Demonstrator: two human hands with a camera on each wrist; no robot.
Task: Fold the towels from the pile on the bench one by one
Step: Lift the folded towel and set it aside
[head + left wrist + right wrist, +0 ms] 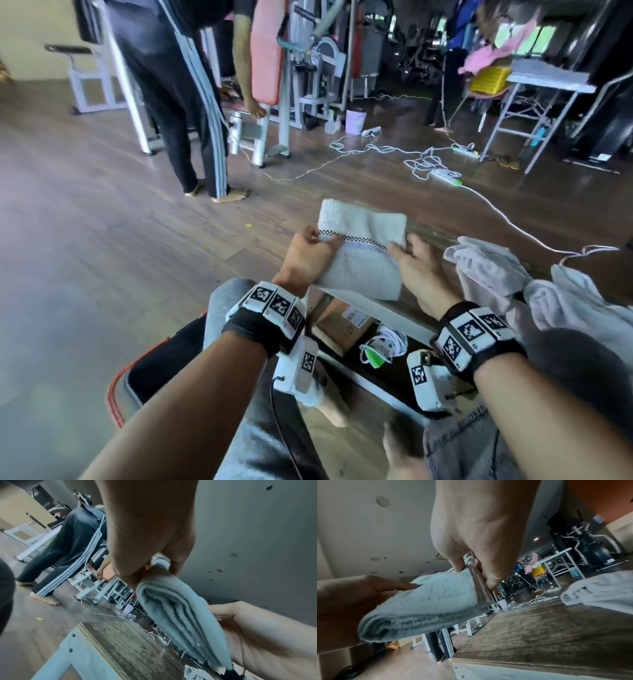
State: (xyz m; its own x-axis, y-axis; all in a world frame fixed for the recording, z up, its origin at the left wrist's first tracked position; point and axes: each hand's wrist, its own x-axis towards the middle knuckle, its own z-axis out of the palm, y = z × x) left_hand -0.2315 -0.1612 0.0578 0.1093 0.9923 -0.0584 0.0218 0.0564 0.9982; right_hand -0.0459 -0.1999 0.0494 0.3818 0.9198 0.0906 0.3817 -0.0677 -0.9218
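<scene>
- The folded towel (359, 253) is up in the air between both hands, just above the near end of the bench (547, 628). It does not touch the bench.
- The towel is white and fluffy, with a thin checked band across it. The left wrist view shows many layers stacked at its edge.
- The left hand (308, 257) holds the left side of the towel. Its thumb is on top by the band and its fingers (176, 566) are curled round the towel's edge, pinching it.
- The right hand (418, 270) holds the right side. Its fingers (494, 580) are curled round the edge, with the thumb on one face and the fingers on the other.
- The pile of towels (507, 274) lies on the bench to the right, near the right hand but not touching it. They are white and crumpled.
- Under the bench there is a brown cardboard box (342, 325). I cannot tell what is in it.
- Next to the box lies a coiled white cord with a green plug part (380, 349).
- A dark bag with an orange rim (144, 370) sits on the floor by the left knee. Its inside looks dark, and I cannot tell what it holds.
- Another person (181, 96) in dark striped trousers stands barefoot far back on the wooden floor (85, 222).
- White cables (421, 161) lie tangled on the floor beyond the bench.
</scene>
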